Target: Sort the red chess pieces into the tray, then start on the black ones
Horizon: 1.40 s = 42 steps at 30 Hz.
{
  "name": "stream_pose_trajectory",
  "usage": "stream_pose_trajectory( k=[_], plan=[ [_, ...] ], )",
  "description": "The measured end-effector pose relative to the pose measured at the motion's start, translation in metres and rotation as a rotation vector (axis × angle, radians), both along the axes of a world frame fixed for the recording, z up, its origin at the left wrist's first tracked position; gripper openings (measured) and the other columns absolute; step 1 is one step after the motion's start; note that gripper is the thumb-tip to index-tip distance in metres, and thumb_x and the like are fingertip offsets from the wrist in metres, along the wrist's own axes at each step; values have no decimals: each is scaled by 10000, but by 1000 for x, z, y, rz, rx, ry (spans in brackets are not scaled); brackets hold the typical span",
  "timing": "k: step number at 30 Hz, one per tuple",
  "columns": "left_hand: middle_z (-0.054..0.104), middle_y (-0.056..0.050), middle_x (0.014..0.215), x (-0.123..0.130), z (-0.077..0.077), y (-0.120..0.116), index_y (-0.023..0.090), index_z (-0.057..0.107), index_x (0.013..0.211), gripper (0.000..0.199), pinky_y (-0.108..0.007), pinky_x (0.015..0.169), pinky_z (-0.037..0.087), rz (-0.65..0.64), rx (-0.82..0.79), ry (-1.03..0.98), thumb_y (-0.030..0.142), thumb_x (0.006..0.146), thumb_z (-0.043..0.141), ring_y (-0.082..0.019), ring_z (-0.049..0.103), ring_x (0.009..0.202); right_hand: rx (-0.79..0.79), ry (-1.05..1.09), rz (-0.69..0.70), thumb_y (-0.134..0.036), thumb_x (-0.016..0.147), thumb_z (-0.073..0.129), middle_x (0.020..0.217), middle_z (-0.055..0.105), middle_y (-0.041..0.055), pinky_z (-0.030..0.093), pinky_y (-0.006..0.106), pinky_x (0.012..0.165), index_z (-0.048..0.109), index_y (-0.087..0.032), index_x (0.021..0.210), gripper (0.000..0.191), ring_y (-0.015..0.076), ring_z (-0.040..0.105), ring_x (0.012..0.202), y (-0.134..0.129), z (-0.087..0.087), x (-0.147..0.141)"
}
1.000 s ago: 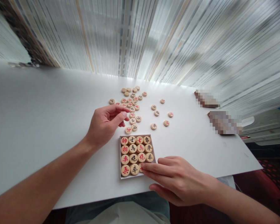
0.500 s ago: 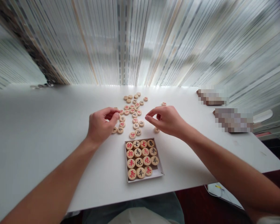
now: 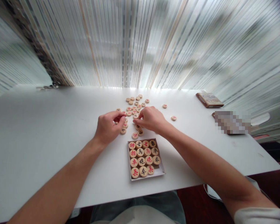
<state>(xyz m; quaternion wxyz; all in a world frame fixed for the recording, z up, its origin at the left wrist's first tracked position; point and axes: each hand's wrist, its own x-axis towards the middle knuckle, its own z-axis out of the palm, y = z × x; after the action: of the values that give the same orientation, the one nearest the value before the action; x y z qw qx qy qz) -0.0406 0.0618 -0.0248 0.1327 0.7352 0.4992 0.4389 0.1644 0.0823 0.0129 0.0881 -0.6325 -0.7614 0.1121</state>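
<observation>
My left hand (image 3: 110, 126) is at the left side of a loose cluster of round wooden xiangqi pieces (image 3: 129, 113). Its fingers are curled, with a small gap between thumb and index finger beside a partly hidden red-marked piece. Over the front middle of the cluster, my right hand (image 3: 151, 119) has its thumb and fingers closed down; they cover a piece, and I cannot make out what they hold. Nearer to me lies a shallow white box (image 3: 162, 172) with rows of pieces face up, red and black characters showing. Its near right corner shows bare bottom.
Two loose pieces lie to the right, one a red-marked piece (image 3: 174, 118). A brown book-like box (image 3: 209, 100) and a blurred flat item (image 3: 232, 123) lie at the table's right side. Striped curtains (image 3: 140, 43) hang behind the white table (image 3: 60, 124).
My right hand has moved left onto the cluster, uncovering a red-marked piece on the right. My left hand has shifted slightly right. The whole view has moved a little.
</observation>
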Motion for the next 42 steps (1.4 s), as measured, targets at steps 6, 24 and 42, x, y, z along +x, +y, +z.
stream_pose_trajectory(
  k=[6, 24, 42],
  plan=[
    [875, -53, 921, 1, -1, 0, 179, 871, 962, 207, -250, 703, 594, -18, 20, 3, 239, 925, 677, -185, 783, 747, 5, 49, 46, -391, 918, 766, 859, 779, 89, 377, 321, 621, 750, -187, 808, 232, 216, 647, 772, 2, -8, 2],
    [860, -34, 866, 3, 4, -4, 191, 864, 943, 176, -267, 718, 592, -46, 27, 21, 220, 917, 692, -179, 763, 715, 68, 394, 87, -274, 856, 876, 772, 768, 23, 463, 299, 631, 767, -177, 809, 154, 167, 662, 707, -1, -8, 19],
    [847, -37, 841, 26, 13, -33, 187, 840, 1042, 147, -255, 663, 623, -287, -118, -166, 243, 936, 754, -169, 771, 705, -520, 1519, -125, -306, 719, 1028, 940, 864, 65, 690, 314, 841, 852, -181, 989, 347, 188, 834, 842, -56, -23, 43]
  ],
)
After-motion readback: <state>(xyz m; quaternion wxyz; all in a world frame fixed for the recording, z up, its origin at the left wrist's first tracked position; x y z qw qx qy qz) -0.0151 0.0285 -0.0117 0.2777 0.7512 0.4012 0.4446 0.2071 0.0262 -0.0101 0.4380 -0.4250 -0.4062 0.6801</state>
